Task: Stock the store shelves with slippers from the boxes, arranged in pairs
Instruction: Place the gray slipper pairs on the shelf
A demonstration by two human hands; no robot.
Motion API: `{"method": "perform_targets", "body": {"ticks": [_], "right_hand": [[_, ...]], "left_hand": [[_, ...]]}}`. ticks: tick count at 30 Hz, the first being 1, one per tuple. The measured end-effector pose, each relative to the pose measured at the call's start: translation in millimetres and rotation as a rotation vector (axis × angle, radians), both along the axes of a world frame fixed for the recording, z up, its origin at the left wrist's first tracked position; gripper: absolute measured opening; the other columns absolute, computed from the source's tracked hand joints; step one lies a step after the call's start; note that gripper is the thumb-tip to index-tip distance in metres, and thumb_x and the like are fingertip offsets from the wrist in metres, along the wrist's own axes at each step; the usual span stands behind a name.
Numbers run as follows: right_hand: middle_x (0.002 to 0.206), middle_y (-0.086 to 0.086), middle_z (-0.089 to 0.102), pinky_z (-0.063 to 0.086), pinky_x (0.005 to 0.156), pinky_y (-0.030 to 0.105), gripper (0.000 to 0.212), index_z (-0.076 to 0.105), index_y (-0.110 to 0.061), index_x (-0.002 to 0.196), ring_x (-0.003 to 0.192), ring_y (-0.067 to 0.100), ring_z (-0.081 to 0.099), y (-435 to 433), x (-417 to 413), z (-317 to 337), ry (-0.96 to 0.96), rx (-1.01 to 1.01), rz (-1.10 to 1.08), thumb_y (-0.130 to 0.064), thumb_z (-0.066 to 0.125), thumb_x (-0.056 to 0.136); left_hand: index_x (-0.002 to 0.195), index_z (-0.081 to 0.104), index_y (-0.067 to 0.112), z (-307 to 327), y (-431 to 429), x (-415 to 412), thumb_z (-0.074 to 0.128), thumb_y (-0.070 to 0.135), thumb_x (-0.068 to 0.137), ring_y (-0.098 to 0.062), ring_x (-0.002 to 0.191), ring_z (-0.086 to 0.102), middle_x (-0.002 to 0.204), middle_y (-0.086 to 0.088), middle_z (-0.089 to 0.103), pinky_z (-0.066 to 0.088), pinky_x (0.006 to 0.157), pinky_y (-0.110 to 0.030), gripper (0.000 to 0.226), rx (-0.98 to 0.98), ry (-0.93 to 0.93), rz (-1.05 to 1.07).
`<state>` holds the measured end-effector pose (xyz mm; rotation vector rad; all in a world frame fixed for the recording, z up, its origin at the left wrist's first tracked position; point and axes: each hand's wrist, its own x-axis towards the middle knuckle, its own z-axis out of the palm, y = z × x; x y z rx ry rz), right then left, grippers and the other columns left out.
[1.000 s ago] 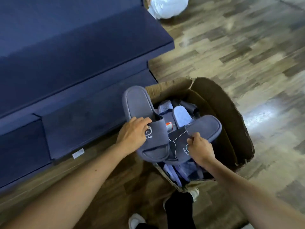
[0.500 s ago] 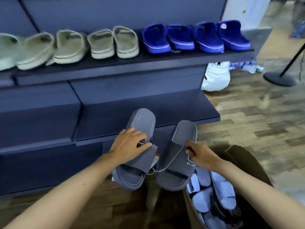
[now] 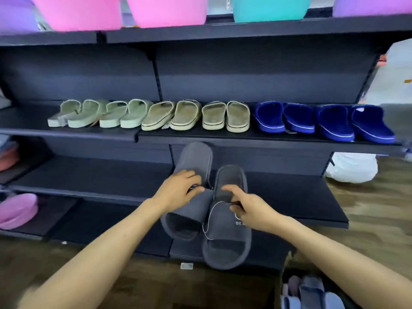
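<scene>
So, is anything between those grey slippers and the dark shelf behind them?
Nothing visible. The left hand and right hand hold the grey fabric slippers just before the dark metal shelf; no stock lies on that stretch.

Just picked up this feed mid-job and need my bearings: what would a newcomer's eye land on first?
The grey slippers, tied together by a thin string, are held mid-frame in front of the lower shelf; the left hand grips one strap and the right hand the other. Behind them, the middle shelf carries a row of pale green slippers, beige slippers and blue slippers. Pink tubs and a teal tub line the top.
</scene>
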<state>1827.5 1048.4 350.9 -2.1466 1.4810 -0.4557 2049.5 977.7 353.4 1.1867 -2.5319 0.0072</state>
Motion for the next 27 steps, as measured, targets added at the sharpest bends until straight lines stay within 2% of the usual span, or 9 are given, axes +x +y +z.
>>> {"method": "perform_targets", "body": {"ticks": [5, 6, 8, 9, 11, 14, 18, 21, 27], "right_hand": [[0.066, -0.008, 0.051, 0.037, 0.054, 0.011, 0.058, 0.025, -0.024, 0.144, 0.055, 0.0, 0.044, -6.4, 0.5, 8.9, -0.063, 0.193, 0.104, -0.016, 0.052, 0.093], [0.062, -0.008, 0.049, 0.035, 0.05, 0.011, 0.05, 0.035, -0.025, 0.138, 0.05, 0.0, 0.043, -8.1, 0.7, 8.3, -0.087, 0.22, 0.116, -0.017, 0.054, 0.092], [0.056, -0.01, 0.042, 0.032, 0.049, 0.012, 0.019, 0.055, -0.026, 0.104, 0.043, -0.001, 0.04, -12.4, 0.0, 4.8, -0.15, 0.258, 0.106, -0.015, 0.057, 0.089], [0.054, -0.01, 0.04, 0.032, 0.051, 0.016, 0.01, 0.054, -0.024, 0.087, 0.044, 0.0, 0.038, -14.2, -0.1, 2.5, -0.177, 0.264, 0.087, -0.015, 0.059, 0.087], [0.057, -0.006, 0.042, 0.033, 0.055, 0.022, 0.015, 0.05, -0.018, 0.075, 0.053, 0.005, 0.039, -19.3, 3.0, -3.3, -0.219, 0.291, 0.054, -0.014, 0.061, 0.085], [0.068, -0.001, 0.057, 0.045, 0.063, 0.026, 0.01, 0.056, -0.014, 0.077, 0.066, 0.012, 0.053, -26.9, 16.6, -10.7, -0.272, 0.314, -0.013, -0.015, 0.061, 0.085], [0.092, 0.004, 0.064, 0.046, 0.081, 0.029, 0.013, 0.056, -0.009, 0.093, 0.09, 0.019, 0.06, -38.6, 46.5, -22.2, -0.326, 0.292, -0.118, -0.019, 0.061, 0.087], [0.104, 0.008, 0.066, 0.048, 0.09, 0.035, 0.019, 0.058, -0.009, 0.101, 0.1, 0.023, 0.061, -46.8, 81.9, -32.1, -0.381, 0.305, -0.198, -0.021, 0.061, 0.087], [0.097, 0.004, 0.062, 0.045, 0.087, 0.032, 0.01, 0.057, -0.01, 0.097, 0.096, 0.02, 0.059, -39.7, 175.1, -46.9, -0.437, 0.307, -0.169, -0.017, 0.055, 0.091]], "left_hand": [[0.074, 0.059, 0.018, 5.9, 11.3, -33.4, 0.038, 0.043, 0.085, -0.013, 0.077, 0.042, 0.074, 0.004, 0.056, 0.031, 0.057, -0.023, 0.034, -0.258, -0.09, -0.081], [0.072, 0.058, 0.02, 6.1, 13.3, -38.7, 0.04, 0.041, 0.084, -0.011, 0.076, 0.037, 0.072, 0.006, 0.056, 0.032, 0.055, -0.022, 0.031, -0.307, -0.116, -0.11], [0.071, 0.058, 0.021, 7.1, 16.9, -43.3, 0.041, 0.041, 0.083, -0.01, 0.08, 0.037, 0.074, 0.007, 0.057, 0.037, 0.056, -0.022, 0.029, -0.333, -0.142, -0.147], [0.072, 0.059, 0.021, 6.9, 19.1, -43.5, 0.041, 0.041, 0.083, -0.01, 0.083, 0.039, 0.076, 0.006, 0.059, 0.04, 0.058, -0.022, 0.029, -0.329, -0.136, -0.141], [0.079, 0.06, 0.019, 2.3, 24.8, -41.8, 0.044, 0.038, 0.082, -0.013, 0.091, 0.041, 0.086, 0.002, 0.062, 0.042, 0.067, -0.026, 0.025, -0.291, -0.087, -0.073], [0.105, 0.056, 0.015, -2.1, 40.3, -40.2, 0.049, 0.028, 0.085, -0.022, 0.105, 0.037, 0.112, -0.006, 0.056, 0.037, 0.089, -0.031, 0.025, -0.167, 0.073, 0.202], [0.105, 0.049, 0.016, -2.2, 80.0, -29.4, 0.046, 0.036, 0.093, -0.027, 0.097, 0.055, 0.108, -0.003, 0.055, 0.047, 0.082, -0.039, 0.024, 0.299, 0.329, 0.708], [0.109, 0.045, 0.015, -10.8, 95.9, -8.2, 0.04, 0.056, 0.09, -0.032, 0.098, 0.059, 0.108, -0.009, 0.061, 0.049, 0.083, -0.041, 0.045, 0.536, 0.185, 0.853], [0.144, 0.015, 0.019, -27.3, 93.0, 65.2, 0.04, 0.069, 0.083, -0.031, 0.109, 0.058, 0.124, -0.011, 0.059, 0.048, 0.087, -0.039, 0.083, 0.623, -0.012, 0.986]]}}
